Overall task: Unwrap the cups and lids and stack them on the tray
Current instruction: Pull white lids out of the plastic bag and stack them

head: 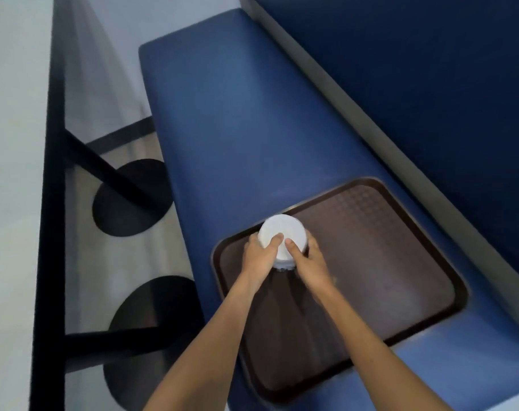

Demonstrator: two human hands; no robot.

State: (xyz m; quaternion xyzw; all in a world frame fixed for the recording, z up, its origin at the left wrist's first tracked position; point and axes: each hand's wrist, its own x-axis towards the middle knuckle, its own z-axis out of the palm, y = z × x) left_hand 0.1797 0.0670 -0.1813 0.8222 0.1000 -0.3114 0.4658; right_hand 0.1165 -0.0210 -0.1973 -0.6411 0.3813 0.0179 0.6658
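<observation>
Far left: pale tabletop (pixel 9 143) with a black edge. Beside it lay floor with black round table bases (pixel 131 197).

Centre: blue padded bench seat (pixel 237 129) ran to the upper frame. Brown tray (pixel 400 262) lay on its lower part, left rim near the seat edge.

Left hand (pixel 259 253) and right hand (pixel 308 258) gripped the white stack (pixel 282 232) over the tray's upper-left corner. Fingers were curled round its sides, thumbs on top. Cups or lids: could not tell.

Right: dark blue backrest (pixel 430 84).

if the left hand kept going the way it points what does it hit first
The left hand grips the white stack, so that comes first; beyond it, probably the tray.
</observation>
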